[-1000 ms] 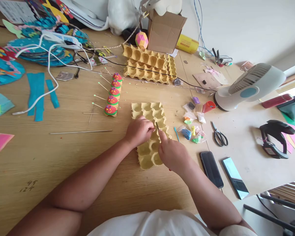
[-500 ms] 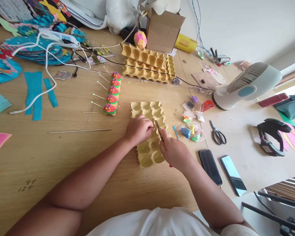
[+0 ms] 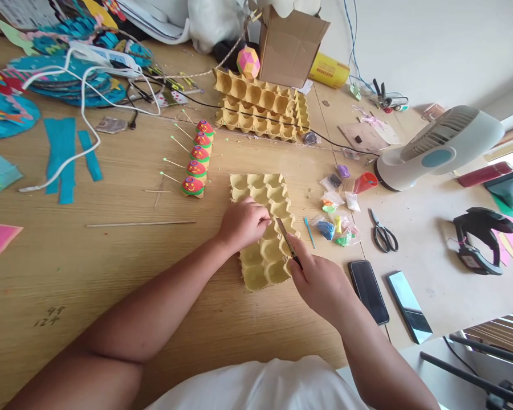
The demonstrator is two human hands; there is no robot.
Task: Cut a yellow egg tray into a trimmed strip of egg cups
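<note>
A yellow egg carton (image 3: 261, 191) lies flat on the wooden table in front of me. My left hand (image 3: 243, 223) is curled and presses down on the carton's left middle edge. My right hand (image 3: 320, 283) is closed round a small knife (image 3: 287, 234), whose thin blade slants up-left and touches the carton's right side. A row of painted egg-cup figures (image 3: 198, 162) with pins stuck in them stands just left of the carton.
More stacked egg cartons (image 3: 260, 105) and a cardboard box (image 3: 288, 48) are at the back. Clay bags (image 3: 336, 216), scissors (image 3: 382, 232), two phones (image 3: 369, 291) and a white fan (image 3: 438, 149) lie to the right. Blue paper cut-outs (image 3: 64, 159), a white cable and a thin stick (image 3: 141, 224) are on the left.
My right hand has drawn the knife back toward me and to the right along the carton's right side. The left hand stays pressed on the carton.
</note>
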